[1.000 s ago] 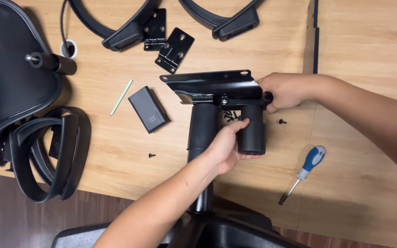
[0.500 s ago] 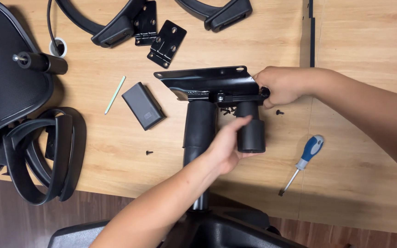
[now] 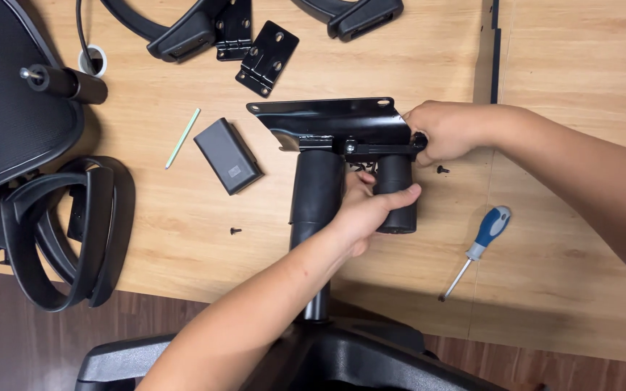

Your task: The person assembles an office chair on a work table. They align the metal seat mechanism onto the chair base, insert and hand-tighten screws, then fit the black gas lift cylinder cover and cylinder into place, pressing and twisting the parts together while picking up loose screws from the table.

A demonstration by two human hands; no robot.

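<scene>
A black metal chair mechanism plate (image 3: 331, 119) sits atop a black gas-lift column (image 3: 315, 195) rising from the chair base (image 3: 356, 358) below the table edge. My left hand (image 3: 371, 210) wraps around a black cylindrical knob (image 3: 398, 199) hanging under the plate. My right hand (image 3: 443, 130) grips the plate's right end at the lever pivot. Small black screws lie near it, one (image 3: 442, 170) just under my right hand and one (image 3: 235, 231) left of the column.
A blue-handled screwdriver (image 3: 476, 250) lies at right. A dark grey box (image 3: 227, 155) and a pale green stick (image 3: 182, 137) lie left of the plate. Black brackets (image 3: 266, 56), armrests (image 3: 182, 32) and a mesh chair back (image 3: 9, 123) surround the wooden table (image 3: 559, 43).
My left hand has slid right along the knob, closing its fingers around it. The view has shifted slightly; the plate and my right hand stay in place.
</scene>
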